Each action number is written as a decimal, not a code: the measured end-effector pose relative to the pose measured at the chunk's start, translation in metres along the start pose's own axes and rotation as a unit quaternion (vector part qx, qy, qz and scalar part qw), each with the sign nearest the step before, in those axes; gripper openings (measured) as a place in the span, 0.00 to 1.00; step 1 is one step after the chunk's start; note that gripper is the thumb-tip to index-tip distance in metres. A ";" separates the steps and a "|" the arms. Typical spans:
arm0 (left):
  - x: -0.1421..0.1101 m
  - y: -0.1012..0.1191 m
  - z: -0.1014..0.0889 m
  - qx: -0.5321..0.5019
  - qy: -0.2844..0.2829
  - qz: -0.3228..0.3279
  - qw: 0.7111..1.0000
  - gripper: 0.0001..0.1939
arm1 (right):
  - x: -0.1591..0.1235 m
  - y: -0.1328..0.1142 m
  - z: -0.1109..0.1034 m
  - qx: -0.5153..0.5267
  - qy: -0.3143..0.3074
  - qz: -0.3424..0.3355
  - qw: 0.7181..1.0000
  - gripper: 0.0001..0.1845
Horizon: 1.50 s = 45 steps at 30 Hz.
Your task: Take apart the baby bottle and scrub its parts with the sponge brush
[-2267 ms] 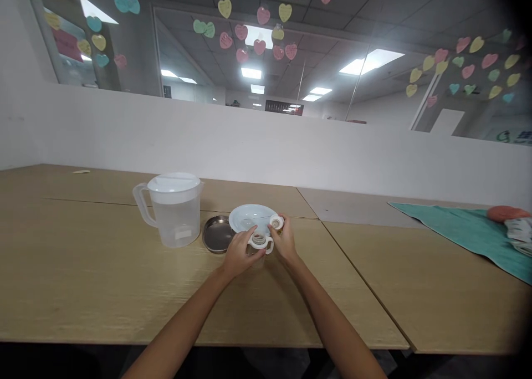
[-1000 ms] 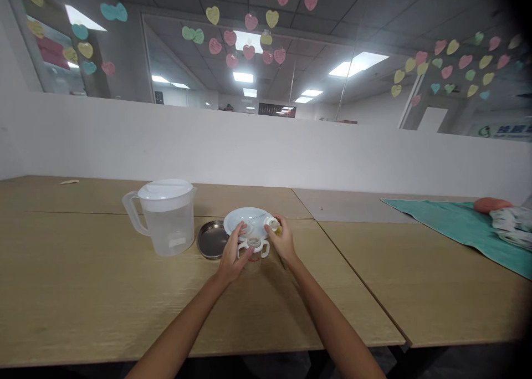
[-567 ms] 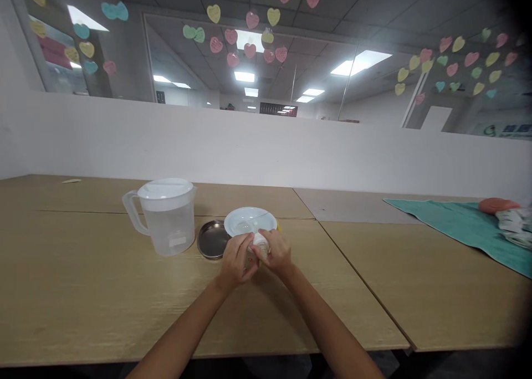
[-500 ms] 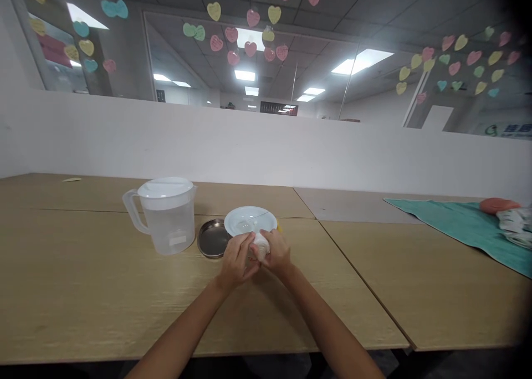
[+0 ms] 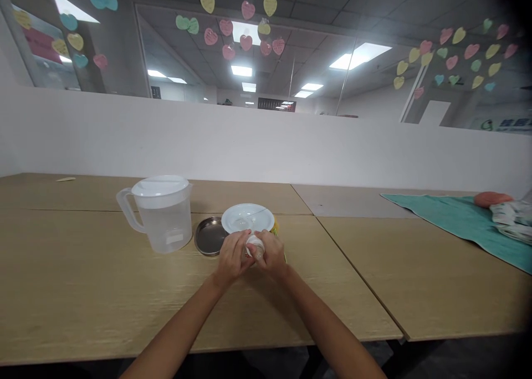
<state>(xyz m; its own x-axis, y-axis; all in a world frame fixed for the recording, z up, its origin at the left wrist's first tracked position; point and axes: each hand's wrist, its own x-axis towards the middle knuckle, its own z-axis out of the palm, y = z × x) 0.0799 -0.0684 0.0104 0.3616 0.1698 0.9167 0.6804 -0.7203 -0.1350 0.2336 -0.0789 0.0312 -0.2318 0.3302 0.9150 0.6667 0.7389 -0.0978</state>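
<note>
Close to me at the table's middle, my left hand [image 5: 229, 260] is wrapped round a small clear baby bottle, mostly hidden by the fingers. A little red print shows low between the hands. My right hand [image 5: 272, 254] closes over the bottle's white collar cap [image 5: 254, 240], which sits on the bottle's mouth. A translucent teat-like tip shows by the right thumb. Right behind the hands stands a pale blue-white bowl [image 5: 267, 222] with a clear piece and a thin rod in it. Something yellow [image 5: 275, 229] peeks out behind my right hand.
A lidded clear plastic pitcher [image 5: 164, 221] stands on the left. Beside it lies a shallow round metal dish [image 5: 209, 236]. A green towel [image 5: 440, 215] with an orange object [image 5: 492, 199] and patterned cloth [image 5: 513, 215] lies far right. A white wall [image 5: 208, 141] bounds the table's back.
My right hand has brought the white cap from beside the bowl leftward onto the bottle's mouth. Both hands are now together around bottle and cap. The view has shifted slightly.
</note>
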 end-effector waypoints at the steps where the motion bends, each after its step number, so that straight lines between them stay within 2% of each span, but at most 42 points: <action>1: 0.000 0.000 0.000 -0.002 -0.004 0.001 1.000 0.29 | 0.000 -0.001 0.000 0.001 -0.004 -0.001 1.000 0.20; 10: 0.001 -0.001 -0.002 -0.028 -0.039 0.007 0.999 0.29 | 0.001 -0.004 -0.002 0.004 -0.002 -0.002 1.000 0.19; 21: 0.005 0.004 -0.005 -0.043 -0.029 0.026 0.998 0.26 | 0.007 0.001 -0.008 0.027 -0.020 0.003 0.999 0.19; 28: 0.003 0.007 -0.003 -0.053 -0.044 0.003 0.998 0.25 | 0.012 0.005 -0.014 0.074 -0.028 0.013 0.997 0.18; 39: 0.004 0.009 -0.004 -0.079 -0.034 -0.009 0.996 0.26 | 0.014 0.005 -0.016 0.148 -0.065 0.083 0.983 0.20; 42: 0.003 0.009 -0.003 -0.076 -0.030 -0.006 0.997 0.26 | 0.013 0.006 -0.014 0.184 -0.050 0.101 0.976 0.20; 45: 0.003 0.009 -0.001 -0.073 -0.020 0.001 0.997 0.26 | 0.013 0.005 -0.012 0.241 -0.033 0.156 0.957 0.22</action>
<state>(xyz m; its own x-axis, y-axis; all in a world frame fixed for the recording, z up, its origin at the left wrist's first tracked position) 0.0863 -0.0751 0.0124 0.3895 0.1937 0.9004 0.5815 -0.8098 -0.0774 0.2426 -0.0778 0.0472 -0.1290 0.6028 0.7874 0.3100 0.7787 -0.5454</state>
